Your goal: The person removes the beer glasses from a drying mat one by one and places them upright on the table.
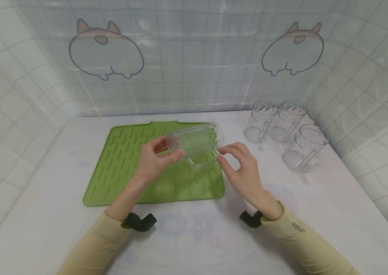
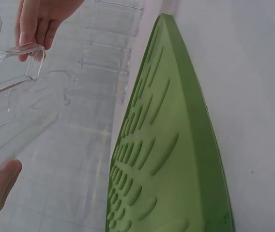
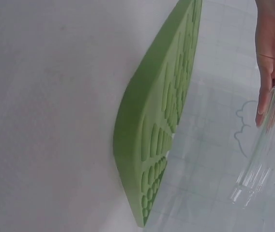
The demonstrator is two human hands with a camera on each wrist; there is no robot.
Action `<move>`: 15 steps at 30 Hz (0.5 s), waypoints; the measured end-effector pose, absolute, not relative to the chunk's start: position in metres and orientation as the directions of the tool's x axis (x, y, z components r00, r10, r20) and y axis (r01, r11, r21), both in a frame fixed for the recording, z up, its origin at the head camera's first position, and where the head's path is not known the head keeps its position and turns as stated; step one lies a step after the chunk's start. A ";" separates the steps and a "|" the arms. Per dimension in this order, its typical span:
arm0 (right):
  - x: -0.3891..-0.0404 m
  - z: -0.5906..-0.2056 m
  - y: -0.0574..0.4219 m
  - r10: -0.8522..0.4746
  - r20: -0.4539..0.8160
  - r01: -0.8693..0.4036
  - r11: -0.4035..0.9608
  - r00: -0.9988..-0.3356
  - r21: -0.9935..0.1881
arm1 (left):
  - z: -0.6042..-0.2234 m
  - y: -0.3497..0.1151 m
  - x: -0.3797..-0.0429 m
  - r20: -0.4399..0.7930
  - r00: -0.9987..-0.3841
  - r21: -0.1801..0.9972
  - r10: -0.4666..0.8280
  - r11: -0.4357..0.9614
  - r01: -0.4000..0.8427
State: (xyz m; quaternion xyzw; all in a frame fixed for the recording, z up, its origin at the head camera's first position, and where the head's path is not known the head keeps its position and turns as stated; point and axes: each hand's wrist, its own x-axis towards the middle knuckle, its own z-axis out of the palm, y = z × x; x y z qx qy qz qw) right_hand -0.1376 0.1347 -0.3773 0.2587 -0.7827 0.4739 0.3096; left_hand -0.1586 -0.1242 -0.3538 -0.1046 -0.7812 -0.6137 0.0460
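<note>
A clear mug point(image 1: 195, 139) lies on its side in the air over a green ribbed mat point(image 1: 111, 172), its handle toward me. The left hand point(image 1: 154, 158) grips one end of the mug, thumb on the near side and fingers behind. At the other end, the right hand point(image 1: 243, 170) pinches the handle between thumb and fingers. In the left wrist view the mug point(image 2: 19, 108) is raised off the mat point(image 2: 181, 135), with the left thumb point(image 2: 4, 186) against its wall. The right wrist view catches the mug point(image 3: 266, 150) only in part, at its right edge.
Three more clear mugs stand upright at the right back of the white table: one point(image 1: 262, 120) beside another point(image 1: 286, 120), and a third point(image 1: 305, 147) nearer me. A tiled wall point(image 1: 194, 57) with cartoon drawings rises behind the table, and tiled sides flank it.
</note>
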 end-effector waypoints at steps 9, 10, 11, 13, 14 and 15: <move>-0.137 -0.374 0.137 -0.105 0.672 -0.640 0.440 -0.733 -0.630 | -0.352 -0.125 -0.159 0.214 -0.972 0.952 0.100 0.203 0.231; -0.137 -0.374 0.137 -0.105 0.660 -0.630 0.439 -0.744 -0.640 | -0.352 -0.125 -0.158 0.218 -0.971 0.952 0.100 0.197 0.234; -0.137 -0.374 0.137 -0.107 0.644 -0.618 0.436 -0.757 -0.654 | -0.352 -0.125 -0.158 0.224 -0.970 0.952 0.100 0.192 0.239; -0.136 -0.374 0.137 -0.111 0.608 -0.589 0.433 -0.786 -0.682 | -0.352 -0.125 -0.158 0.232 -0.968 0.952 0.098 0.184 0.246; -0.136 -0.374 0.137 -0.113 0.590 -0.575 0.431 -0.799 -0.696 | -0.352 -0.125 -0.158 0.235 -0.967 0.952 0.096 0.180 0.249; -0.136 -0.375 0.137 -0.115 0.572 -0.560 0.428 -0.812 -0.709 | -0.353 -0.125 -0.158 0.237 -0.967 0.952 0.094 0.176 0.251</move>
